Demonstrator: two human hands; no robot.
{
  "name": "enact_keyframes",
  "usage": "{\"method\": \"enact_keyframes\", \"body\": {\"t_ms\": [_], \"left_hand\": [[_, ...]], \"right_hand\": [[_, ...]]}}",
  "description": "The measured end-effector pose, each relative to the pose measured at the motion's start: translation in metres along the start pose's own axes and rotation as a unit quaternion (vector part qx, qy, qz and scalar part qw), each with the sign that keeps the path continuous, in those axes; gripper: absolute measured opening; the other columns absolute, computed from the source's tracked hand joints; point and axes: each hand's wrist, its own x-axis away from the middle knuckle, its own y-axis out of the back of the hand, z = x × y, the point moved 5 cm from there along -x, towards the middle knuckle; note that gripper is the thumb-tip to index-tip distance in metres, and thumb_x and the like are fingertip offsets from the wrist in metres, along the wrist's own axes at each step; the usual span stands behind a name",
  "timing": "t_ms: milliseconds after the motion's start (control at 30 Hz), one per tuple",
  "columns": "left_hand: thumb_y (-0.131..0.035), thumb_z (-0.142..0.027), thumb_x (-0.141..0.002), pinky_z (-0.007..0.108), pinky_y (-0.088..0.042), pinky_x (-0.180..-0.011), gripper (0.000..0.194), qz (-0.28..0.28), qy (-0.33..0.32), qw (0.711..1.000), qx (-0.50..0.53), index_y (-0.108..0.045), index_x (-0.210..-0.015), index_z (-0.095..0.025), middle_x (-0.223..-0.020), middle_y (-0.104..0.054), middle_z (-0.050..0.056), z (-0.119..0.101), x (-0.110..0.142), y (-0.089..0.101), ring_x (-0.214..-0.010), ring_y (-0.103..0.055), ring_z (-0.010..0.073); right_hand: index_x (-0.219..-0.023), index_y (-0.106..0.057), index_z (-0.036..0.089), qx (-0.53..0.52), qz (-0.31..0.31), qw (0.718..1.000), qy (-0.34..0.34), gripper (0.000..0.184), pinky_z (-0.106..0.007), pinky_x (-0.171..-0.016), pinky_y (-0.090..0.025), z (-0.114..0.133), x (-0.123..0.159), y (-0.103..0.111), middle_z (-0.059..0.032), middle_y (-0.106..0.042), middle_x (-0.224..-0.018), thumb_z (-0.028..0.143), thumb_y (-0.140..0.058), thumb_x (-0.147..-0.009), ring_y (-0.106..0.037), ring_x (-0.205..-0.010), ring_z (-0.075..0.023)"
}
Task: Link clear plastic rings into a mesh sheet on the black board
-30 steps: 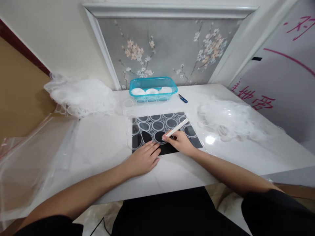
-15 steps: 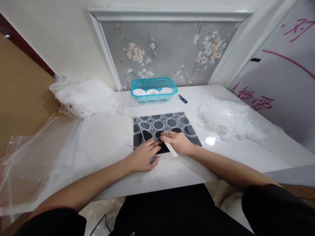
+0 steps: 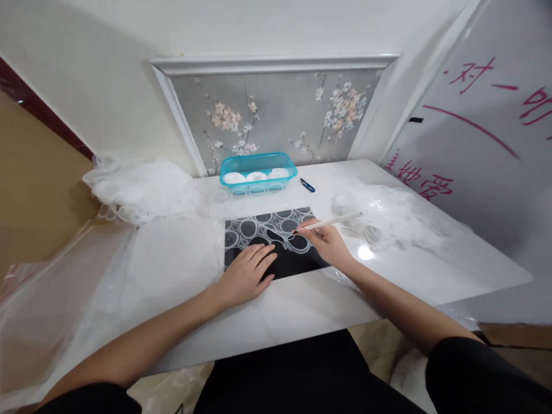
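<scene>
A black mat lies on the white table in front of me, covered by a clear sheet of round rings. My left hand rests flat on the mat's near left part, fingers stretched out. My right hand pinches a thin white stick like a pen, its tip down on the sheet near the mat's middle. A thin clear ring seems to hang by that hand's fingers.
A turquoise basket with white round pieces stands at the back, a small blue tool to its right. Heaps of clear plastic lie at the back left and right. A large clear bag drapes over the table's left side.
My right hand turned the white stick from pointing toward me to pointing away to the right, and shifted slightly right. My left hand stayed on the mat. The camera tilted up.
</scene>
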Motion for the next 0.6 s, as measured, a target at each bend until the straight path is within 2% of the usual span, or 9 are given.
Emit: {"method": "enact_keyframes", "body": {"t_ms": [100,167,267,333,400,467,533,600], "left_hand": [[-0.046,-0.035,-0.093,0.043,-0.037,-0.098,0.043,0.022,0.018,0.999,-0.034,-0.047,-0.131,-0.014,-0.135,-0.049,0.012,0.010,-0.017,-0.004,-0.119,-0.045,0.0291],[-0.046,-0.037,-0.094,0.042,-0.039,-0.090,0.045,0.036,0.050,0.996,-0.061,-0.048,-0.130,-0.011,-0.125,-0.055,0.015,0.017,-0.028,-0.007,-0.111,-0.049,0.0297],[-0.041,-0.041,-0.096,0.040,-0.038,-0.080,0.039,0.057,0.068,0.993,-0.079,-0.062,-0.107,-0.011,-0.095,-0.063,0.012,0.018,-0.038,-0.009,-0.095,-0.053,0.0283],[-0.039,-0.043,-0.097,0.039,-0.037,-0.079,0.040,0.062,0.050,0.994,-0.073,-0.065,-0.092,-0.012,-0.085,-0.062,0.010,0.014,-0.038,-0.007,-0.089,-0.052,0.0262],[-0.041,-0.044,-0.096,0.038,-0.036,-0.077,0.039,0.059,0.046,0.996,-0.057,-0.064,-0.085,-0.014,-0.082,-0.061,0.008,0.013,-0.033,-0.002,-0.086,-0.051,0.0244],[-0.046,-0.044,-0.093,0.036,-0.035,-0.075,0.036,0.061,0.063,0.996,-0.033,-0.061,-0.078,-0.015,-0.079,-0.060,0.006,0.016,-0.028,0.001,-0.083,-0.050,0.0229],[-0.052,-0.042,-0.090,0.034,-0.034,-0.073,0.033,0.070,0.079,0.994,0.001,-0.057,-0.071,-0.016,-0.075,-0.058,0.004,0.019,-0.023,0.002,-0.080,-0.049,0.0211],[-0.055,-0.038,-0.089,0.032,-0.034,-0.071,0.031,0.082,0.081,0.993,0.034,-0.054,-0.067,-0.016,-0.071,-0.057,0.003,0.020,-0.020,-0.002,-0.077,-0.048,0.0197]], "right_hand": [[-0.084,-0.067,0.018,-0.047,0.027,0.998,-0.011,0.028,-0.028,-0.063,-0.047,0.006,-0.011,-0.007,-0.0039,-0.069,-0.081,0.043,-0.055,-0.087,-0.063,-0.072,-0.0179],[-0.085,-0.066,0.019,-0.041,0.031,0.999,0.014,0.027,-0.029,-0.067,-0.048,0.011,-0.023,-0.007,-0.0043,-0.069,-0.084,0.042,-0.054,-0.088,-0.065,-0.076,-0.0190],[-0.088,-0.066,0.020,0.027,-0.024,0.996,0.087,0.026,-0.033,-0.080,-0.049,0.017,-0.044,0.004,-0.0055,-0.069,-0.092,0.040,-0.049,-0.090,-0.065,-0.086,-0.0207],[-0.088,-0.064,0.020,0.031,-0.086,0.991,0.101,0.027,-0.035,-0.083,-0.048,0.015,-0.059,0.015,-0.0064,-0.069,-0.093,0.041,-0.048,-0.091,-0.065,-0.089,-0.0214],[-0.086,-0.062,0.019,-0.015,-0.110,0.991,0.076,0.027,-0.035,-0.079,-0.050,0.008,-0.072,0.020,-0.0062,-0.068,-0.086,0.043,-0.049,-0.089,-0.067,-0.083,-0.0211],[-0.084,-0.060,0.018,-0.037,-0.088,0.994,0.049,0.027,-0.033,-0.073,-0.051,0.002,-0.080,0.015,-0.0050,-0.067,-0.078,0.043,-0.051,-0.088,-0.067,-0.077,-0.0205],[-0.083,-0.060,0.018,-0.018,-0.063,0.997,0.047,0.026,-0.033,-0.072,-0.051,-0.001,-0.085,0.006,-0.0049,-0.067,-0.077,0.042,-0.052,-0.087,-0.067,-0.077,-0.0209],[-0.083,-0.060,0.018,-0.009,-0.062,0.996,0.055,0.026,-0.034,-0.072,-0.050,-0.001,-0.092,0.001,-0.0045,-0.067,-0.077,0.042,-0.051,-0.087,-0.067,-0.077,-0.0207]]}}
